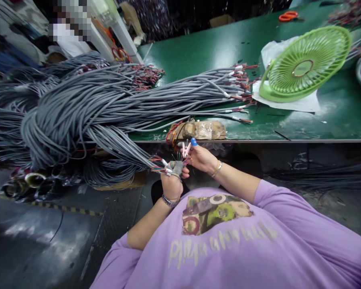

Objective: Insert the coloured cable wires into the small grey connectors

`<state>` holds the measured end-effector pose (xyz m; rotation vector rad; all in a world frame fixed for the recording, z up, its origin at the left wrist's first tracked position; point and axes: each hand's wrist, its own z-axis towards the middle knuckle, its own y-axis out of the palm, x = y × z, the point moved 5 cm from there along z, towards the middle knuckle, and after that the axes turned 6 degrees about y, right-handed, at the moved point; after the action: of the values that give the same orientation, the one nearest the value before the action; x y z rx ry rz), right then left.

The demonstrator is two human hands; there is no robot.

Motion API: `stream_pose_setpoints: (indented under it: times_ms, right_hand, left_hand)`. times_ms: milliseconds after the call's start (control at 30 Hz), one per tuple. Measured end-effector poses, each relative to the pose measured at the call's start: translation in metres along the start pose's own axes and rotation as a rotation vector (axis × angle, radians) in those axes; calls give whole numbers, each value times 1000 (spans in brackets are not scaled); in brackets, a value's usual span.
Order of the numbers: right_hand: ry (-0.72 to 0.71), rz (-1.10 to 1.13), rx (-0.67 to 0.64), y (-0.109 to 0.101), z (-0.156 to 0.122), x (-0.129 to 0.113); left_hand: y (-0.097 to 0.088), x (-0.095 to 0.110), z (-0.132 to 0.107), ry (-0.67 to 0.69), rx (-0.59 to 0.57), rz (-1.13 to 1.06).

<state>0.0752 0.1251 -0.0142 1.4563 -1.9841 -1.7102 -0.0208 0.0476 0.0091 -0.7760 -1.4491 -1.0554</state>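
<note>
Close to the bench edge, my left hand [172, 185] is closed around the stripped end of a grey cable [137, 155], its thumb in a grey cover. Thin coloured wires [186, 161] fan out past that thumb. My right hand [203, 159], with a blue cover on one fingertip, is closed beside them. Its fingers pinch a small pink V-shaped piece, like a clip [185, 149], right at the wire ends. How exactly the fingers meet the wires is too small to make out. Other cable ends with white sleeves [164, 162] lie just left of my left hand.
A large bundle of grey cables [78, 104] covers the left of the green bench [204, 52]. A taped wooden block [206, 129] sits at its edge. On the right stand a green fan [307, 66] and orange-handled scissors [288, 16]. Another person [67, 40] is at upper left.
</note>
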Motion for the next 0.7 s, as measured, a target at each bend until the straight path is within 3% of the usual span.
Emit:
stream_pose_setpoints:
  times_ms: [300,700]
  right_hand:
    - [-65,135,89,4,9,1]
    - [-57,187,82,6,8,2]
  left_hand:
    - [-1,-4,-1,-28,10,26]
    - [-2,-8,-1,-46,7,42]
